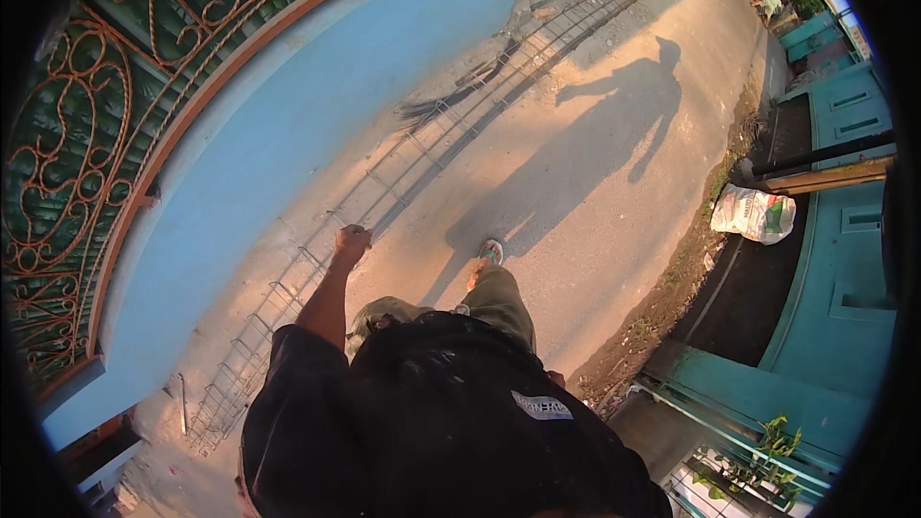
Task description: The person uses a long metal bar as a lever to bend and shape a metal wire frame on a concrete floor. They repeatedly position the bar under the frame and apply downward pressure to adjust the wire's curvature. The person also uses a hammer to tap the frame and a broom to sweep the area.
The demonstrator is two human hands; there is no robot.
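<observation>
My left hand (353, 242) hangs out in front and to the left, its fingers curled in a loose fist. Nothing shows in it. Below it in the picture runs a long rebar cage (413, 146) lying on the ground, made of thin bars with square ties; I see no clear contact between the two. Of my right hand only a sliver of skin (556, 379) peeks out beside the black shirt (451, 412), and its fingers are hidden. One sandalled foot (491, 251) is forward on the road (585, 259).
A blue wall (278, 125) topped with a rust-coloured iron grille (144, 48) borders the left. Loose rods (451, 101) lie beside the cage. On the right are a turquoise wall (835, 278), a ditch (739, 297) and a white sack (753, 214). A person (767, 0) is far ahead.
</observation>
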